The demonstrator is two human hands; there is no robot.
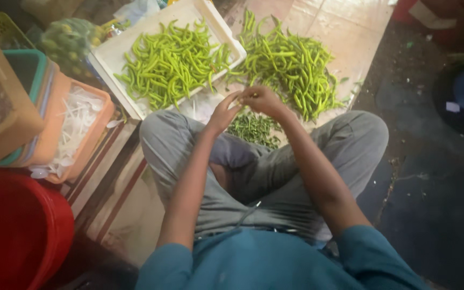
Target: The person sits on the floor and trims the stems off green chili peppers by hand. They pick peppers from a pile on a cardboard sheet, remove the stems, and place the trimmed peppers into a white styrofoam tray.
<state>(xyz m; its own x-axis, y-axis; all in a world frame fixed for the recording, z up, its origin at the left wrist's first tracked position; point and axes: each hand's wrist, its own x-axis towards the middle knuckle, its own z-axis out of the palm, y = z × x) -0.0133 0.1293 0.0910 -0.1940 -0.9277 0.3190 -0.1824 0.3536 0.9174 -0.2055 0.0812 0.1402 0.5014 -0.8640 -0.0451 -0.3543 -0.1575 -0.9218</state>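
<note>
1. Teal shirt fabric (275,266) fills the bottom of the view, nearest the camera; beyond it the person sits cross-legged in grey trousers (253,177), both forearms stretched forward over the lap.
2. Left hand (224,111) and right hand (262,100) meet fingertip to fingertip just above the knees. Both are pinched narrow around one small item between them, apparently a green chilli (247,96), though it is too small and blurred to be sure, and its long axis cannot be read.
3. Straight ahead of the hands, touching distance on the right-hand side, lies a loose heap of long green chillies (291,64) on a pale sheet (345,32). Most pods run roughly away from the person, fanned a little. The right hand is nearer to this heap.
4. Ahead and to the left, a white tray (115,49) holds more sorted chillies (170,64); the left hand is the nearer one here.
5. Directly below the hands, between the knees, sits a small dark-green pile of trimmings (253,129).
6. Far left: a red tub (17,231), an orange crate (49,139) with white scraps, and stacked teal and tan crates behind.
</note>
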